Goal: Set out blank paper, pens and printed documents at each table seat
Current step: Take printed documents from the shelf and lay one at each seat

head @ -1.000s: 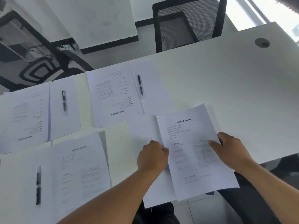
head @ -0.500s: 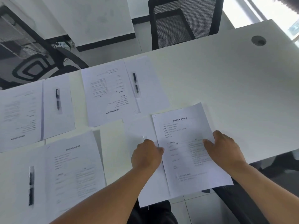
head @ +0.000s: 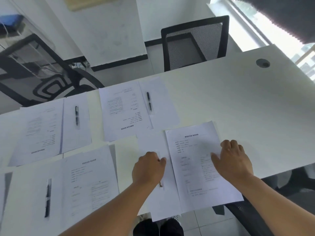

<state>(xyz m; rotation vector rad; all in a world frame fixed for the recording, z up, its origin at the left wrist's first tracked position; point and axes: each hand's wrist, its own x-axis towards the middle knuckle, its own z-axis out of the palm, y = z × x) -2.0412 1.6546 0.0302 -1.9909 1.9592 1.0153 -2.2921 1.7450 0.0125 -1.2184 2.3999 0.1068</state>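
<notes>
Both hands have changed since a second ago: the right hand (head: 232, 160) no longer pinches the printed document (head: 201, 166) but lies on its right half, knuckles bent at the far end and thumb flat on the page. That sheet lies with its long axis near to far, heading at the far end, and its near edge hangs past the table (head: 255, 103) edge. Just left of it, the left hand (head: 148, 167) rests curled on the blank sheet (head: 151, 145); a pen (head: 160, 184) tip shows from under the wrist, pointing near, though I cannot tell whether the fingers grip it. Left of this lies 1 finished set, and 2 more lie farther off. A black mesh chair (head: 194, 43) stands at the far side.
</notes>
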